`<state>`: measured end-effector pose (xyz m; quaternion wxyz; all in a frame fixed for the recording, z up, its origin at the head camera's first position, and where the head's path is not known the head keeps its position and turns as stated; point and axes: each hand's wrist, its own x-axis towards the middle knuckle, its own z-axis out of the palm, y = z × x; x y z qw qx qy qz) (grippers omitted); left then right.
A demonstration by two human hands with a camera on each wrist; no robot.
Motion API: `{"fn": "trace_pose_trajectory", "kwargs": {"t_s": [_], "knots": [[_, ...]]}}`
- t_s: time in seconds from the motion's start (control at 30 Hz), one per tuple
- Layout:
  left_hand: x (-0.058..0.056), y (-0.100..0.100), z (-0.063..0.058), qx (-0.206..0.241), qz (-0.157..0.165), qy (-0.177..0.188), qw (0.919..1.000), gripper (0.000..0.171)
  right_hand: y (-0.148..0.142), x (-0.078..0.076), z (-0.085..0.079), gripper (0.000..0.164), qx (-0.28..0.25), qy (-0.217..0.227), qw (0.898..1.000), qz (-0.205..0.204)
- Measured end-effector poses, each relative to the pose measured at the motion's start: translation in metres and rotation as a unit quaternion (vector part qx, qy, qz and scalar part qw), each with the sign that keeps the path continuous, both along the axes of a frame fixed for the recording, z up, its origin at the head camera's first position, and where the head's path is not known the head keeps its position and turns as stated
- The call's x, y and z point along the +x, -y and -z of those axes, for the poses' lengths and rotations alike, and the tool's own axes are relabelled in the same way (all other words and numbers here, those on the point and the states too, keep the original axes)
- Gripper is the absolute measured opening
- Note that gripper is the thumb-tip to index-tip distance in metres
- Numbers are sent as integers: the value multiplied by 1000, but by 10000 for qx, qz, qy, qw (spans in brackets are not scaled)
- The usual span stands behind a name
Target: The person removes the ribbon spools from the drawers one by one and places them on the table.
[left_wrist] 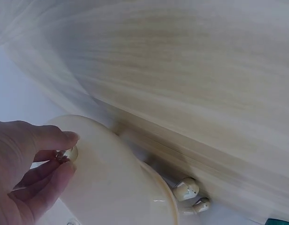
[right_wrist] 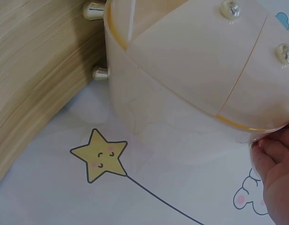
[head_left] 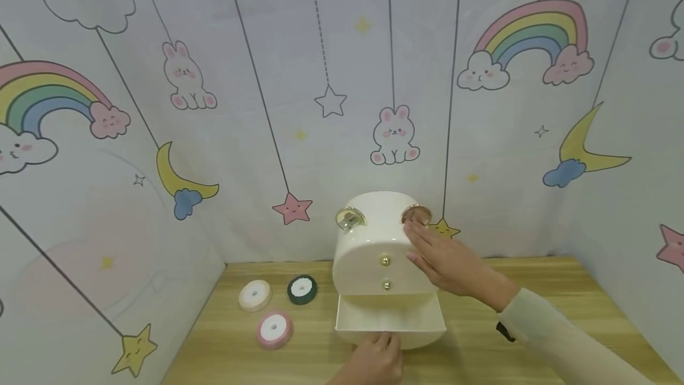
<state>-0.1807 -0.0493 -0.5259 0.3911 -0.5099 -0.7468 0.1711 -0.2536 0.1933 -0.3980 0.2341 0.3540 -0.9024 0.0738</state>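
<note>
A cream storage box (head_left: pixel 386 212) with a rounded top, round gold ears and gold knobs stands on the table. Its bottom drawer (head_left: pixel 387 314) is pulled out toward me, and the inside that shows is bare. My left hand (head_left: pixel 376 358) pinches that drawer's gold knob (left_wrist: pixel 69 153) between thumb and fingers. Against the box's upper right side rests my right hand (head_left: pixel 446 257), its fingers fairly straight and the fingertips right by the right ear (head_left: pixel 417 214). Two more knobs (head_left: pixel 385 261) sit on the front above the open drawer.
Left of the box, three ribbon rolls lie flat on the wooden table (head_left: pixel 507 343): a cream roll (head_left: pixel 254 296), a dark green roll (head_left: pixel 301 289) and a pink roll (head_left: pixel 275 330). A printed fabric backdrop (head_left: pixel 331 153) rises close behind the box and along both sides.
</note>
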Motion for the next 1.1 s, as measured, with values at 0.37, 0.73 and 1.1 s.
{"fn": "trace_pose_trajectory", "kwargs": {"t_s": [0.37,0.73,1.1], "knots": [[-12,-8,2,324,-285,-292,9986,62,-1,-1,2,58,2,-121,9999,-64],[-25,-8,5,219,-570,-368,9975,72,0,-1,-2,58,51,244,9997,0],[-32,-9,3,328,-494,-484,9971,58,1,1,-11,58,149,494,9986,100]]}}
